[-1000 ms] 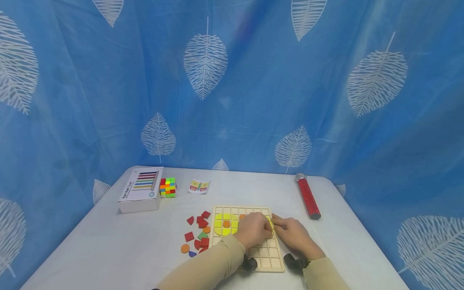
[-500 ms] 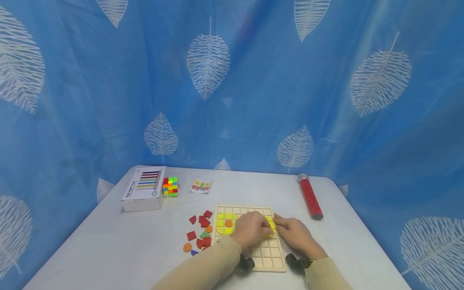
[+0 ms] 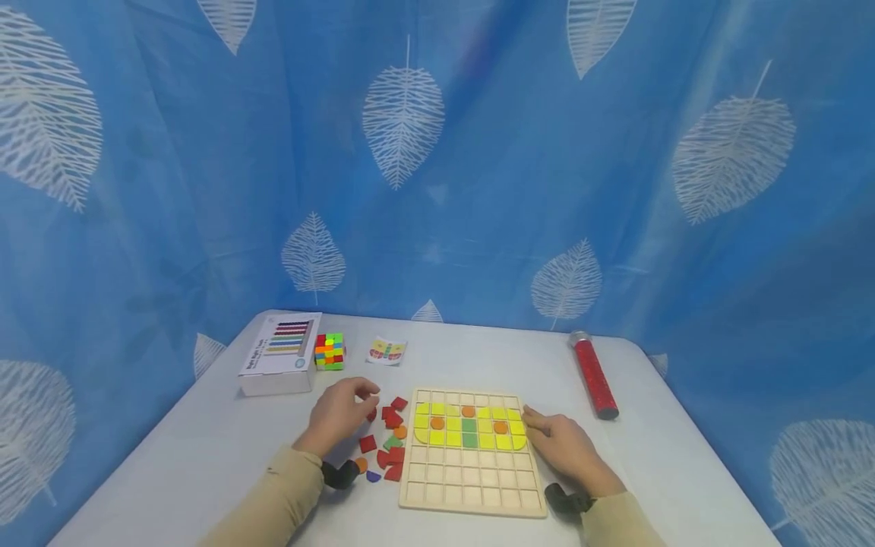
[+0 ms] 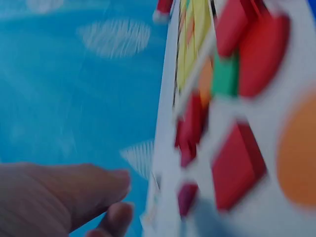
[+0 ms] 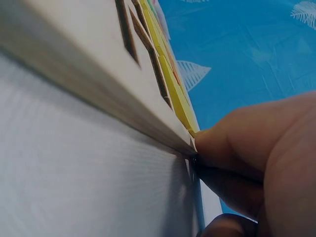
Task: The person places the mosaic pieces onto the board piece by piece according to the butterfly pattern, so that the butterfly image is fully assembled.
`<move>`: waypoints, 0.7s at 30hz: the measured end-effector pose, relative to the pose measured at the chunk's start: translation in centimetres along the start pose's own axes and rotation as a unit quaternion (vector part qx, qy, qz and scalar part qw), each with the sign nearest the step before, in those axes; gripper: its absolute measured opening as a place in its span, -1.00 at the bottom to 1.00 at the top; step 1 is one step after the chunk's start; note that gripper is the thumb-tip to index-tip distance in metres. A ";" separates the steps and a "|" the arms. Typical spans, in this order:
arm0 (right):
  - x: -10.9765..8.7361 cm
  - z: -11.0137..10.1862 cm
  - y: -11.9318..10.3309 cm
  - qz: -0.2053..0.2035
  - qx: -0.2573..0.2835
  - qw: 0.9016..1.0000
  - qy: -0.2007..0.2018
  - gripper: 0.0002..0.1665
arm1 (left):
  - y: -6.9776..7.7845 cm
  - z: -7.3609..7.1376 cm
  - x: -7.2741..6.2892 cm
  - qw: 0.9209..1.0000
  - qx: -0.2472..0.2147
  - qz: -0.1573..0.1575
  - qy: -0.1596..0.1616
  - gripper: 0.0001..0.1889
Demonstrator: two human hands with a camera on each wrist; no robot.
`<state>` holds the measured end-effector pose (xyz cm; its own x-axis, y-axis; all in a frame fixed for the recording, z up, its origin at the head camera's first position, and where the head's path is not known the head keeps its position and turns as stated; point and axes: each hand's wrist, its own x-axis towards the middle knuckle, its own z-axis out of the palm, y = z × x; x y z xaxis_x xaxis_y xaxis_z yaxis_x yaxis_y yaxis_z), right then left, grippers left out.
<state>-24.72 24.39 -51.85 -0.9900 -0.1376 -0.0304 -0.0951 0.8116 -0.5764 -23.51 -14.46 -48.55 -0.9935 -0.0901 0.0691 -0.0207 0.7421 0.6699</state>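
Note:
My left hand hovers beside the loose red pieces left of the wooden grid board. Its thumb and fingers are loosely bent with a gap between them; nothing shows in its grasp. A red quarter-circle piece is partly hidden by its fingertips. Yellow pieces, orange discs and green squares fill part of the board's upper rows. My right hand rests against the board's right edge. In the right wrist view, its thumb touches that edge near a yellow piece.
A white box, a puzzle cube and a small picture card stand or lie at the back left. A red tube lies at the back right. Several loose pieces, including a blue one, lie left of the board.
My left hand has left the board's right side and moved left to the loose pieces, uncovering the yellow, orange and green pieces. My right hand has stayed at the board's right edge.

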 end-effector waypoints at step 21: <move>-0.2 0.0 0.0 -0.003 0.005 1.000 0.002 -0.46 | -3.0 0.7 0.4 0.997 0.071 0.018 -0.028 -0.72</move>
<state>-24.52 24.39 -51.80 -0.9897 -0.1410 -0.0237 -0.1008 0.8054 -0.5841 -23.92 -16.28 -51.08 -0.9985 -0.0268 0.0478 0.0043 0.8312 0.5560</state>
